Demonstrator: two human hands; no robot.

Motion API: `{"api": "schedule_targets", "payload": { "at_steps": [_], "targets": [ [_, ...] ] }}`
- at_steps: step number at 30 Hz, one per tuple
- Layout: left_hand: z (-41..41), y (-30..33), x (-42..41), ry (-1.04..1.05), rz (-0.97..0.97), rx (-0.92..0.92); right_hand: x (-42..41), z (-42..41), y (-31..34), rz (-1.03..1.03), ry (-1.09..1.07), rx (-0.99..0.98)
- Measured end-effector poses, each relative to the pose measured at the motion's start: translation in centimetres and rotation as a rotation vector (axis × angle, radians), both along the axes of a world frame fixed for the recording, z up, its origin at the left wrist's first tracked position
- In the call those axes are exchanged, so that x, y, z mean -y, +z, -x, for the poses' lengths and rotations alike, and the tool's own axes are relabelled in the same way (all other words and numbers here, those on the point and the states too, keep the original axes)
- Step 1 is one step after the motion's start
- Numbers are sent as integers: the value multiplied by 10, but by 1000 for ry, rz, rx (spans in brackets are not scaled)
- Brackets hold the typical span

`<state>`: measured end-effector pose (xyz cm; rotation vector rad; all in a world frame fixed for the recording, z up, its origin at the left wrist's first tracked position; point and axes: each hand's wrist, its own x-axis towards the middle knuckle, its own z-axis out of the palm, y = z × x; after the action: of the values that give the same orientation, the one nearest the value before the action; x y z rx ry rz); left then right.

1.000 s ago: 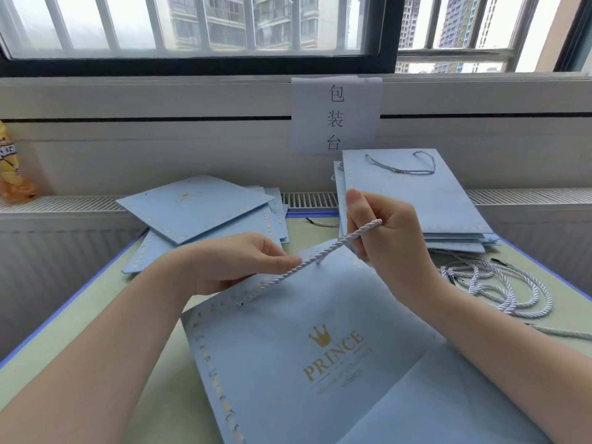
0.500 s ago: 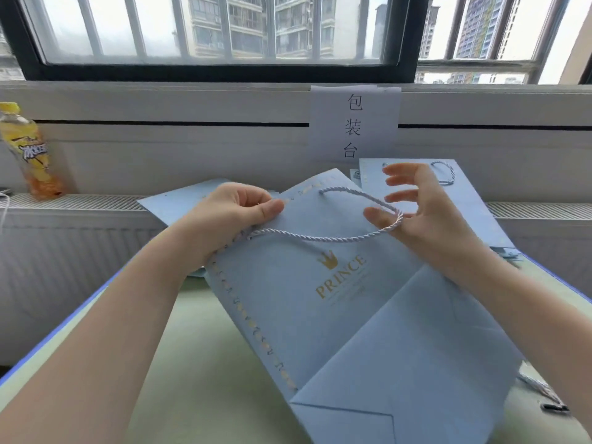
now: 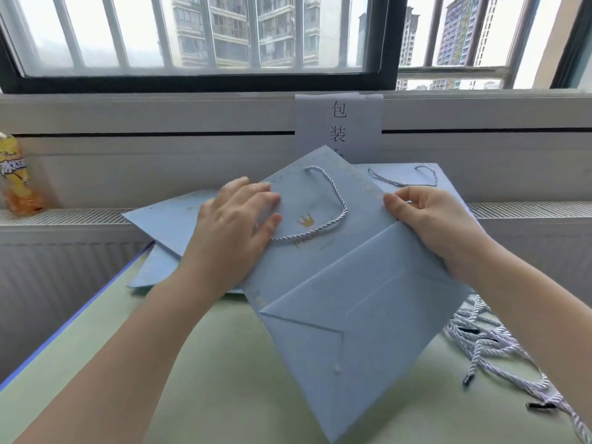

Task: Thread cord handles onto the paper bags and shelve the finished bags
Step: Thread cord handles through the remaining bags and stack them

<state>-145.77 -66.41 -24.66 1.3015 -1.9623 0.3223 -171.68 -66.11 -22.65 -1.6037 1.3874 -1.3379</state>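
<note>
Pale blue paper bag (image 3: pixel 346 283) is held tilted above the counter (image 3: pixel 224 363): its left side is pressed under the flat left hand (image 3: pixel 237 232), its right edge pinched in the right hand (image 3: pixel 429 216). The cord handle (image 3: pixel 323 206) could be snagged or the paper creased if the bag is pulled unevenly.
</note>
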Motion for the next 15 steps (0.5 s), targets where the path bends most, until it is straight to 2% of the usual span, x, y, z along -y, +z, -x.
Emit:
{"api": "schedule_targets", "payload": {
  "at_steps": [3, 5, 7, 9, 12, 13, 15],
  "targets": [
    [11, -5, 1, -42, 38, 0, -1, 2, 2, -22, 0, 107],
    [15, -1, -2, -8, 67, -173, -1, 5, 7, -8, -23, 140],
    [16, 5, -7, 11, 17, -419, -1, 7, 8, 22, -58, 191],
    [15, 10, -10, -68, -191, -673, 1, 9, 7, 59, -107, 254],
    [17, 12, -11, -363, -601, -1021, 7, 11, 2, 120, -235, 346],
    [18, 10, -12, -391, -673, -1040, 9, 12, 1, 137, -271, 383],
    [21, 6, -12, -404, -742, -966, 11, 11, -1, 149, -302, 442]
  ]
}}
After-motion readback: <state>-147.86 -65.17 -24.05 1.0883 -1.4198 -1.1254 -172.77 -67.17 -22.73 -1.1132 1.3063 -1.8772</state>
